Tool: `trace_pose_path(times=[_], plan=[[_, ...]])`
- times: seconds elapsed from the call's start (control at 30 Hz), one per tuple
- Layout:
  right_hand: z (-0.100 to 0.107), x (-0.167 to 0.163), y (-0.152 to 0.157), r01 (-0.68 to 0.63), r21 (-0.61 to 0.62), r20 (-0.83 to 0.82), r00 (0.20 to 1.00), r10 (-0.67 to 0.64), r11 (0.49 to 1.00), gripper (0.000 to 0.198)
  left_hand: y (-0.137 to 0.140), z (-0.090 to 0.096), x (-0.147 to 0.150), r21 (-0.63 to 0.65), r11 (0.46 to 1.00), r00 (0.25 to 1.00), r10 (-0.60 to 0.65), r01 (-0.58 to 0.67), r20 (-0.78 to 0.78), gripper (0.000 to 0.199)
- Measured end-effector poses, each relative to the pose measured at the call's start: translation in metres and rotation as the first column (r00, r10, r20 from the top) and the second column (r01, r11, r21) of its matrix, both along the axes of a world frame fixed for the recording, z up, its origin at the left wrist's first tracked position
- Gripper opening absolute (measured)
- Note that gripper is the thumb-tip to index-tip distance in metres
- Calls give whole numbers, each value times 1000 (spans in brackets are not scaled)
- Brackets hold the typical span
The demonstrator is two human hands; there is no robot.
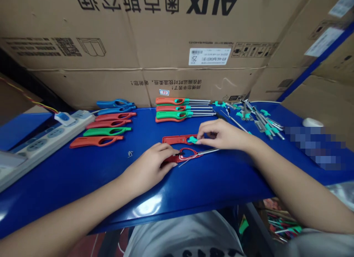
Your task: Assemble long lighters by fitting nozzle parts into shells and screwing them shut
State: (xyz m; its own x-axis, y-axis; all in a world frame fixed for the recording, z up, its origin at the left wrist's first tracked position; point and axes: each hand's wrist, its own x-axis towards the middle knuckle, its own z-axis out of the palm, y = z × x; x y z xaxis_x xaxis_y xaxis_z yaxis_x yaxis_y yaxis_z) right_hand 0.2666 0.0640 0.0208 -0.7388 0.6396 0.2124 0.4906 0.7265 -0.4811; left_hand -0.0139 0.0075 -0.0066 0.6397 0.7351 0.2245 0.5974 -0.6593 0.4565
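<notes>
In the head view, a red lighter housing half with a metal tube and thin wires lies on the blue table. My left hand has its fingers and thumb closed on the left end of this half. Just behind it lies a second red housing half. Between the thumb and fingertips of my right hand is a small teal plastic piece, held over the right part of that second half. The fingers hide part of both halves.
Lighter bodies in several colours lie at left, near a power strip. Tubed lighters sit at the back. Metal tubes with teal parts are heaped at right. Small screws lie left of my hand. A cardboard wall stands behind.
</notes>
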Motion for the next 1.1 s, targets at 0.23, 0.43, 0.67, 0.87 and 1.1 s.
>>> trace_pose_path(times=[0.23,0.43,0.67,0.87,1.1], plan=[[-10,-21,-14,-120,-69,102,987,126,990,13,0,2,0,-56,998,999,39,-39,4,26],[-13,-24,-15,-143,-70,57,988,147,987,14,0,3,0,-102,993,998,60,-60,1,27],[-12,-26,-19,-131,-56,84,987,135,990,14,0,2,0,-111,992,998,63,-62,3,26],[-21,-31,-21,-141,-6,97,985,141,990,13,0,2,1,-127,990,998,68,-68,-6,26],[-25,-32,-23,-170,176,217,967,130,970,19,0,3,3,-168,981,995,94,-95,-14,24]])
